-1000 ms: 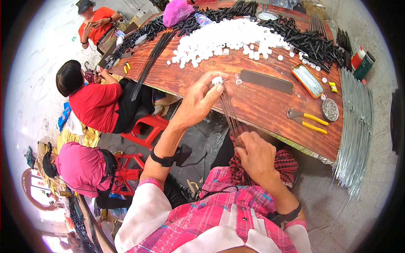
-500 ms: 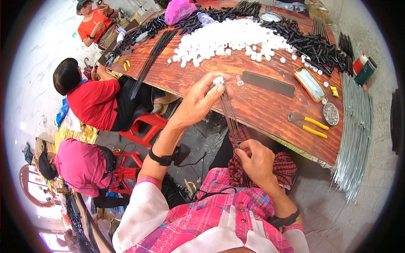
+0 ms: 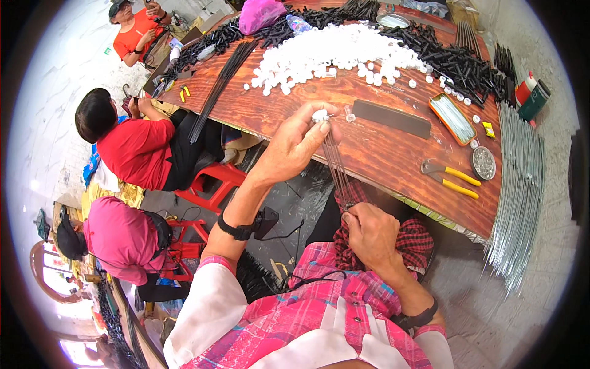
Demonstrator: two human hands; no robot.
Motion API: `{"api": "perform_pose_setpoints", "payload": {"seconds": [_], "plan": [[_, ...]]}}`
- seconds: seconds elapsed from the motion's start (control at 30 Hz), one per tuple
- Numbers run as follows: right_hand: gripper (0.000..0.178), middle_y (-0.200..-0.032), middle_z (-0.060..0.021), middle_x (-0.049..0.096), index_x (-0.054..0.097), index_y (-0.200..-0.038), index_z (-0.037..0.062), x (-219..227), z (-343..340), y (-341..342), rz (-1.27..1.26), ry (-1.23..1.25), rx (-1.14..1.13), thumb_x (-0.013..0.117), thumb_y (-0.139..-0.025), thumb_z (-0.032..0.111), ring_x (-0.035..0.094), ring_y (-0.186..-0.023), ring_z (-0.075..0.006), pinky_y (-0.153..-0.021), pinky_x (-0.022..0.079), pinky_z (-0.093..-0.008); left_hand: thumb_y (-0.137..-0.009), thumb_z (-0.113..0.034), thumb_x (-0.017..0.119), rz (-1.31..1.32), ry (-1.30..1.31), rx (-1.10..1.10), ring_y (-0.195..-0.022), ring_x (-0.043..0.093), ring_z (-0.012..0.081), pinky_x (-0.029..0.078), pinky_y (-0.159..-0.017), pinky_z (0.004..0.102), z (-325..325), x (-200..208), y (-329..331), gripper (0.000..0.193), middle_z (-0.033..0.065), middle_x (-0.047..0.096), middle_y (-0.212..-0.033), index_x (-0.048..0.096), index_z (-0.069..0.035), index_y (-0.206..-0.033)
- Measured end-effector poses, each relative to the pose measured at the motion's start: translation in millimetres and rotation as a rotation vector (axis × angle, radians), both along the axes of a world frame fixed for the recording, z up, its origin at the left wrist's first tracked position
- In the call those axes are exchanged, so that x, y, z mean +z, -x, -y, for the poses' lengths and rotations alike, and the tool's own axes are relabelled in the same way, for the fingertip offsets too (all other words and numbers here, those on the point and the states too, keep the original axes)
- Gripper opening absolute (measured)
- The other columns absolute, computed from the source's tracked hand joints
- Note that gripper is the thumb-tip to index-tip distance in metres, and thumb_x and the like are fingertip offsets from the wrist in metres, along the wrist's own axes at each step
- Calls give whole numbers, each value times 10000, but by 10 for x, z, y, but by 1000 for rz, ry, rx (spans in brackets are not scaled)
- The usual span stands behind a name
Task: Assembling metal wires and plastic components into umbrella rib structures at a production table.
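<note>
In front of the table's near edge, my left hand (image 3: 295,144) pinches a small white round plastic cap (image 3: 320,115) between thumb and fingers. A bundle of thin dark metal rods (image 3: 335,163) hangs down from the cap, slanting toward my lap. Lower on that bundle, my right hand (image 3: 372,234) is closed around the rods; their lower ends are hidden by the hand and the checked cloth. A small clear plastic piece (image 3: 350,117) lies on the table just right of the cap, close to a flat dark bar (image 3: 392,119).
The wooden table (image 3: 369,160) bears a heap of white caps (image 3: 344,52), black tubes (image 3: 455,61), yellow-handled pliers (image 3: 452,178), an orange-rimmed tray (image 3: 452,119), a metal bowl (image 3: 483,163) and long silvery rods (image 3: 519,190) overhanging the right edge. People sit on red stools (image 3: 215,184) at left.
My right hand has closed more fully around the rods and turned knuckles up, its fingers curling in. My left hand keeps its pinch on the cap nearly in place.
</note>
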State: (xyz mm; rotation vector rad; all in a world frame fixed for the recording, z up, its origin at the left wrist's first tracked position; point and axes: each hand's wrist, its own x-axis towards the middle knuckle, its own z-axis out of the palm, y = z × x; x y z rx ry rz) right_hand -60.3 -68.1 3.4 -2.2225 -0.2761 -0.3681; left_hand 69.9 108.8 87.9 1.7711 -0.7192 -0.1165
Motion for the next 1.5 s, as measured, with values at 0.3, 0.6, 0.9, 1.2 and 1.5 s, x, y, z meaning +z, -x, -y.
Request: {"api": "perform_pose_setpoints", "payload": {"seconds": [0.3,0.6,0.9,1.2,1.5], "plan": [[150,-658,-95,615,613,-740,66,43,155,-19,17,29,35,684,-796,186,628,-614,-273,-522,462,-383,-1000,-205,449,-7,95,-37,-845,574,141,463,-745,291,51,-14,-2,317,60,593,-870,477,-21,-1256],[122,-752,-100,635,624,-829,50,40,258,-75,-35,-160,9,697,-798,143,634,-634,-288,-545,474,-358,-941,-312,578,-261,294,-94,-893,614,163,491,-782,301,141,15,11,436,96,640,-943,497,-24,-1258],[148,-703,-107,596,550,-796,72,124,301,22,29,131,-15,652,-833,172,603,-570,-332,-482,458,-423,-942,-324,575,-290,243,-123,-910,585,129,450,-838,308,243,15,0,295,50,649,-954,569,-62,-1077],[122,-704,-123,539,515,-785,72,95,232,-97,41,230,-29,603,-833,142,579,-533,-347,-464,450,-449,-907,-348,626,-269,212,-52,-858,599,130,462,-792,293,298,18,-75,323,62,653,-880,587,-47,-1019],[104,-725,-137,548,523,-797,81,89,159,-65,104,394,-129,598,-812,151,590,-585,-373,-505,458,-484,-1014,-292,411,-1,86,39,-908,536,111,459,-813,300,479,-272,4,374,41,527,-950,410,-13,-1262]]}}
